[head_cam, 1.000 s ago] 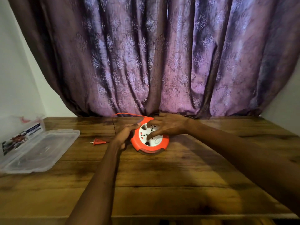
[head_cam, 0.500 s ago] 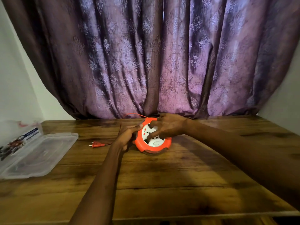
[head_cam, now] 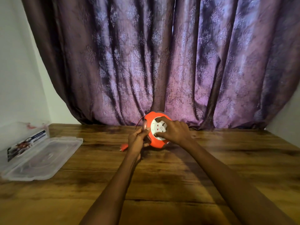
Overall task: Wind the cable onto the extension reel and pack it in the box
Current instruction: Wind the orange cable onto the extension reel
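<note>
— Head view first: where is the reel?

— The orange extension reel (head_cam: 155,140) is at the far middle of the wooden table (head_cam: 178,184), just in front of the purple curtain (head_cam: 162,62). It is tipped up on its edge, so its white socket face (head_cam: 159,129) turns toward the camera and slightly left; its axle runs roughly near-to-far.

— And the hands?

— The right hand (head_cam: 176,133) grips the white face, fingers curled over its top and lower edge. The left hand (head_cam: 138,141) is closed at the reel's left rim, fingers curled round the thin cable (head_cam: 140,121), which rises in a short arc to the reel's top.

— The plug?

— An orange plug (head_cam: 124,146) lies on the table just left of the left hand, partly hidden by it.

— Room around it?

— Bare wood stretches near and right of the reel. The clear plastic box (head_cam: 42,158) lies open at the table's left edge, well apart, its lid (head_cam: 24,137) leaning on the white wall (head_cam: 19,78).
</note>
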